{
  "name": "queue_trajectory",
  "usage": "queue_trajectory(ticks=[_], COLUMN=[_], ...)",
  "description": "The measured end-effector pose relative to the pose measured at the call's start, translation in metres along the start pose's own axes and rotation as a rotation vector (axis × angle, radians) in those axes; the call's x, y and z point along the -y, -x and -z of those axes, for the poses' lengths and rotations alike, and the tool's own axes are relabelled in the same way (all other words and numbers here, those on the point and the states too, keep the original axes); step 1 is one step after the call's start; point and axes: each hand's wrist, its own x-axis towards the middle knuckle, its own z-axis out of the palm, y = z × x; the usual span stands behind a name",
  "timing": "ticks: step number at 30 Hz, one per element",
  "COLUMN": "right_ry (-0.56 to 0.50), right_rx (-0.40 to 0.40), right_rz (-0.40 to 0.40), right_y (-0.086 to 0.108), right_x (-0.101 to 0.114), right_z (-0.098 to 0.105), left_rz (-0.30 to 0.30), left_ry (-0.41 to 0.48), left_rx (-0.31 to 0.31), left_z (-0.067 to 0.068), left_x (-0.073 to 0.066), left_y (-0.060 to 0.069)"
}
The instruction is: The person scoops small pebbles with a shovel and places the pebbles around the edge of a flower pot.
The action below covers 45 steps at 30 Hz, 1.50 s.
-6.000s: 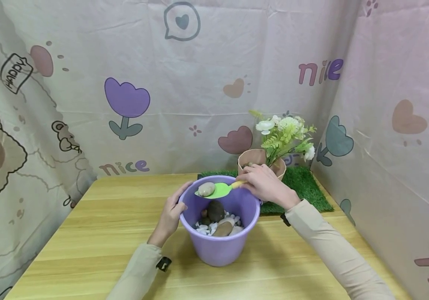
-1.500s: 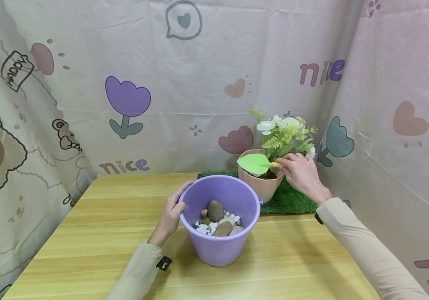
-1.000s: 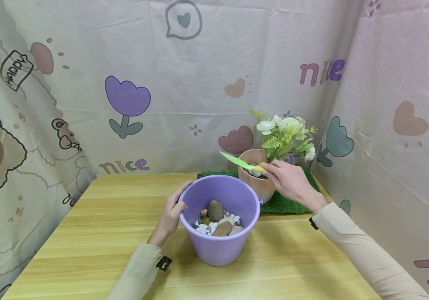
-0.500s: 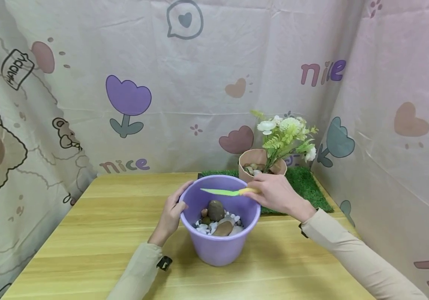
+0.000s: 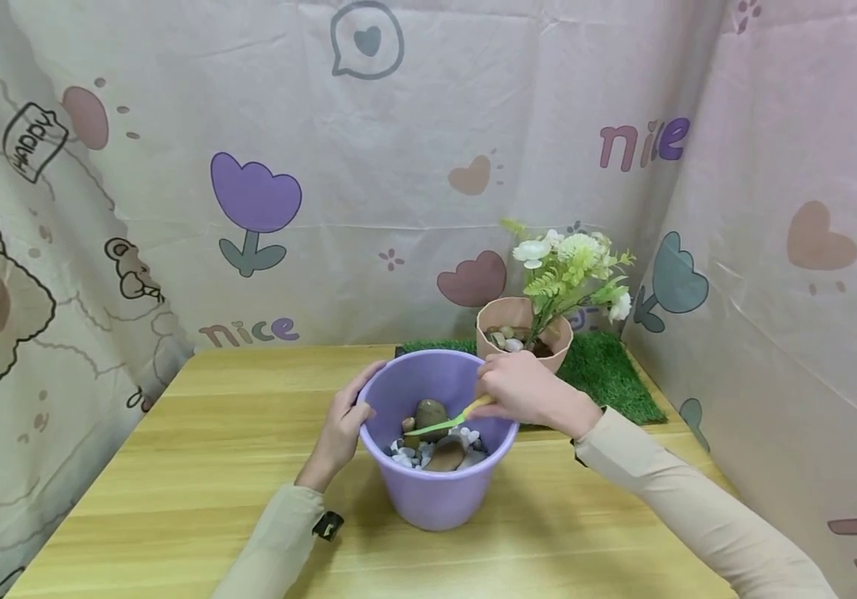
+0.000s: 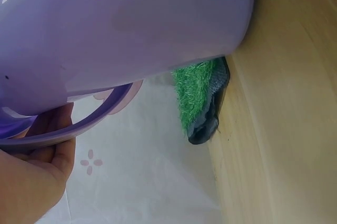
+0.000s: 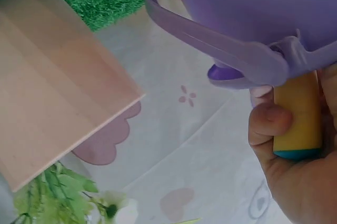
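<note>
A purple bucket [image 5: 439, 499] stands on the table, with white pebbles and larger brown and grey stones [image 5: 432, 413] inside. My left hand [image 5: 339, 428] grips its left rim; the left wrist view shows that hand [image 6: 37, 176] around the rim and handle. My right hand [image 5: 529, 387] holds the yellow handle [image 7: 298, 113] of a small green shovel [image 5: 436, 428] over the bucket's right rim. The green blade is low inside, beside the grey stone, seen nearly edge-on. In the right wrist view the bucket hides the blade.
Behind the bucket at the right, a pink pot [image 5: 559, 341] holds white flowers [image 5: 578, 254] and some stones [image 5: 507, 339]. It stands on a green grass mat [image 5: 608, 374]. A printed cloth [image 5: 383, 150] hangs behind the wooden table [image 5: 249, 416].
My right hand has brought the shovel from above the pink pot to the left and down into the bucket. My left hand has stayed on the rim.
</note>
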Motion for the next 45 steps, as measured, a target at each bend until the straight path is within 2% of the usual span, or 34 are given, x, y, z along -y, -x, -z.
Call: queue_trajectory(ticks=[7,12,15,21,26,37,40,45], right_ry=[0.037,0.049,0.051,0.029,0.065,0.135,0.136,0.066], right_rx=[0.064,0.079,0.094,0.172,0.198,0.151,0.139,0.142], right_rz=[0.066,0.076,0.047,-0.029,-0.041,0.008,-0.001,-0.058], right_y=[-0.012,-0.022,-0.026,-0.033,-0.039,-0.043,-0.041,-0.034], right_x=[0.010,0.022,0.028,0.031,0.026,0.034,0.037,0.037], right_z=[0.000,0.002,0.005,0.011,0.016,0.011,0.007,-0.001], left_rz=[-0.036,-0.034,-0.026,-0.020,-0.018,-0.028,-0.030,-0.033], left_ry=[0.008,0.000,-0.002,-0.004,0.006,0.012,0.006,0.011], left_rx=[-0.020,-0.016,-0.015,-0.019,-0.018,-0.020,-0.015,-0.014], left_z=[0.001,0.000,-0.001,-0.002,-0.002,0.000,0.000,-0.001], left_x=[0.004,0.003,0.003,0.003,0.002,0.002,0.002,0.002], left_y=[0.001,0.000,-0.001,-0.002,-0.002,-0.002,-0.001,0.000])
